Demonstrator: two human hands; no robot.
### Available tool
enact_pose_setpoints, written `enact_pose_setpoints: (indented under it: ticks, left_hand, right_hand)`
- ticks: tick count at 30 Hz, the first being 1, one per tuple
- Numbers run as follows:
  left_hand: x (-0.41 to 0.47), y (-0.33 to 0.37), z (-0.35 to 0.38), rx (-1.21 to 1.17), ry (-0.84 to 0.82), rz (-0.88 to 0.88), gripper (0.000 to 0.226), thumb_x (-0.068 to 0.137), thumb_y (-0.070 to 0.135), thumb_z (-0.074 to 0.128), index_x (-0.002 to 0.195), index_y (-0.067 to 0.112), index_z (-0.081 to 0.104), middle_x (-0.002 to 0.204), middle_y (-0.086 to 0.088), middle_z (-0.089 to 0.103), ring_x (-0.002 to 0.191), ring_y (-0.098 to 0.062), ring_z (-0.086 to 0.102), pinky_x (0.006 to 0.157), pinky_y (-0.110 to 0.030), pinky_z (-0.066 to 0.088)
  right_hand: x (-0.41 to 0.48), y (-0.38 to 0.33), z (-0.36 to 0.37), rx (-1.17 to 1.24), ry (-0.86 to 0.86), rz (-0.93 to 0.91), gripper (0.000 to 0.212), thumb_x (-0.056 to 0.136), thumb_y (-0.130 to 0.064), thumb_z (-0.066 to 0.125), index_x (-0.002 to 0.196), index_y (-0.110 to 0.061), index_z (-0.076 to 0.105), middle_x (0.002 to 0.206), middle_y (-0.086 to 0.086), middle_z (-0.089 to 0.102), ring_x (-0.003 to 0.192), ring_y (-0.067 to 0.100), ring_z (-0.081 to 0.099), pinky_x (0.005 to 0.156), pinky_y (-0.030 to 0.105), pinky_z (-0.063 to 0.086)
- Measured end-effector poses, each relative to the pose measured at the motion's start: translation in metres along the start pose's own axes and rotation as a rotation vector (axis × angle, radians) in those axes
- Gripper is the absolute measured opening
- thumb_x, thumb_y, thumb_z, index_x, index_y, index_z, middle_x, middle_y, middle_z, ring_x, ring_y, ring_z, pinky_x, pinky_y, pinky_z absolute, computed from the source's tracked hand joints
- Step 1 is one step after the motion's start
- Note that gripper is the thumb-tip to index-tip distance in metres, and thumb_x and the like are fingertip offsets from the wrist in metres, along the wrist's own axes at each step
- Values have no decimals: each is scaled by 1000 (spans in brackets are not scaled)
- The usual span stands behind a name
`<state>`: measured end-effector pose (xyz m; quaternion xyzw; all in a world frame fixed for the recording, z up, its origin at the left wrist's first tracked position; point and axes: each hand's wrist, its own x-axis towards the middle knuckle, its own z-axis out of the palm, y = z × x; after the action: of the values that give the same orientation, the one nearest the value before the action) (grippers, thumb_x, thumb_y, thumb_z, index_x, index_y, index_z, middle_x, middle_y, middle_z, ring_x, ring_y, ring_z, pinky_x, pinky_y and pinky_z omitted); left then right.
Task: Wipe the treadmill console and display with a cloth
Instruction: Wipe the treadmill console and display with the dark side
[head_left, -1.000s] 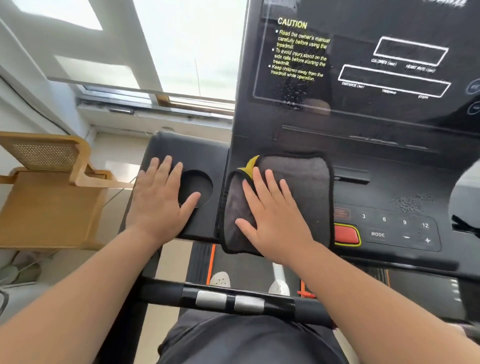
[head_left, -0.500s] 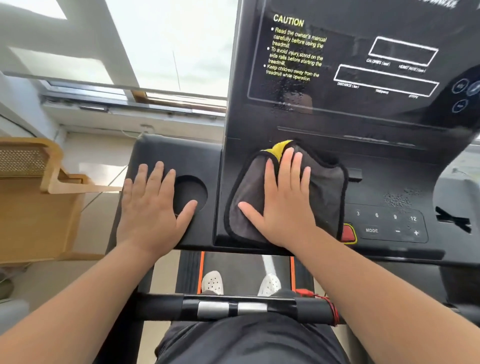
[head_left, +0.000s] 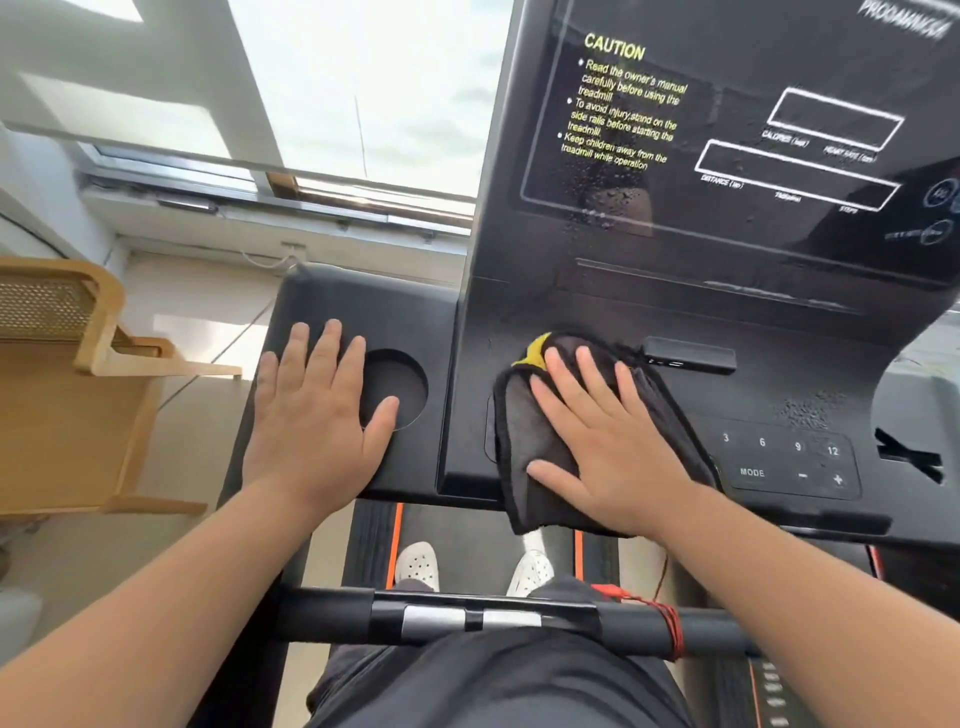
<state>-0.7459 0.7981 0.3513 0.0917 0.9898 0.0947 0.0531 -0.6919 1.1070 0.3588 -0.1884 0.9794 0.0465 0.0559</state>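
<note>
Right hand (head_left: 613, 457) flat, fingers straight, pressing the fuzzy grey cloth (head_left: 524, 441) on the glossy black console (head_left: 727, 395) mid-frame; left hand (head_left: 317, 421) open, fingers spread beside the round cupholder (head_left: 400, 384).

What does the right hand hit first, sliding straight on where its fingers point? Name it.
The right hand would probably meet the foot of the display, left of the black slot; depth unclear.

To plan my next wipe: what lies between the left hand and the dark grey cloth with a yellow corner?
Head view: a round black cup-holder recess, then the black console's raised side edge, separate left hand and dark grey cloth.
</note>
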Motion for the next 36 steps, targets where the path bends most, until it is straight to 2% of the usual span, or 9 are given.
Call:
enact_pose_setpoints:
  ticks: [6, 10, 13, 19, 23, 27, 30, 32, 36]
  left_hand:
    - [0, 0, -1, -1, -10, -9, 75, 94, 57, 22, 156, 16, 32, 167, -11, 24, 155, -34, 11, 125, -54, 9]
    - [0, 1, 0, -9, -7, -9, 74, 95, 56, 22, 156, 16, 31, 167, -11, 23, 155, -34, 10, 125, -54, 8]
    - [-1, 0, 1, -10, -1, -9, 74, 95, 57, 22, 156, 15, 31, 166, -12, 24, 155, -35, 11, 124, -54, 7]
    - [-1, 0, 1, 1, -7, -10, 73, 95, 55, 22, 157, 15, 30, 167, -12, 23, 155, -35, 11, 125, -54, 8]
    - [-2, 0, 0, -5, -4, -10, 72, 96, 52, 22, 157, 15, 30, 167, -12, 23, 155, -35, 12, 125, -55, 8]
    - [-2, 1, 0, -14, 5, -9, 70, 96, 50, 25, 156, 14, 33, 166, -13, 25, 154, -37, 14, 124, -55, 8]
    - [-2, 1, -1, -14, 1, -7, 71, 95, 50, 25, 156, 14, 33, 166, -14, 25, 154, -37, 14, 124, -55, 9]
    - [-2, 1, -2, -21, -5, -5, 71, 94, 48, 25, 156, 13, 33, 166, -14, 25, 154, -37, 14, 124, -55, 9]
    - [-3, 1, -3, -47, -7, -5, 72, 93, 45, 23, 156, 13, 33, 166, -13, 24, 155, -36, 12, 125, -53, 6]
  right_hand:
    - [67, -12, -16, -61, 51, -59, 84, 97, -71, 32, 163, -21, 22, 174, 6, 1, 159, 36, -2, 126, 63, -2]
    - [33, -22, -8, -86, 9, -448, 71, 101, -58, 36, 161, -22, 27, 173, 4, 13, 159, 34, 13, 126, 58, 8]
    - [31, -6, -8, -108, -8, -668, 65, 103, -55, 38, 159, -25, 29, 172, -1, 13, 158, 30, 15, 126, 56, 3]
    - [99, 32, -35, -256, 69, -502, 70, 100, -61, 32, 160, -23, 33, 171, 3, 11, 159, 26, 14, 127, 53, -8]
    - [66, -1, -18, -86, 84, -345, 76, 100, -64, 36, 161, -20, 32, 172, 6, 7, 160, 31, 8, 127, 56, -6]
    - [24, -16, -5, -25, 4, -525, 69, 101, -59, 41, 160, -24, 29, 172, 3, 10, 160, 29, 11, 128, 56, 7]
    - [41, 3, -9, -33, -16, -656, 62, 103, -57, 38, 158, -27, 35, 170, 0, 15, 158, 27, 18, 127, 55, 5]
    - [68, 16, -16, -68, -2, -622, 63, 104, -58, 34, 159, -27, 34, 171, 0, 17, 158, 26, 18, 127, 53, 2]
    - [77, 5, -19, -47, 55, -415, 69, 100, -62, 36, 160, -25, 35, 172, 2, 17, 159, 25, 14, 127, 56, -1]
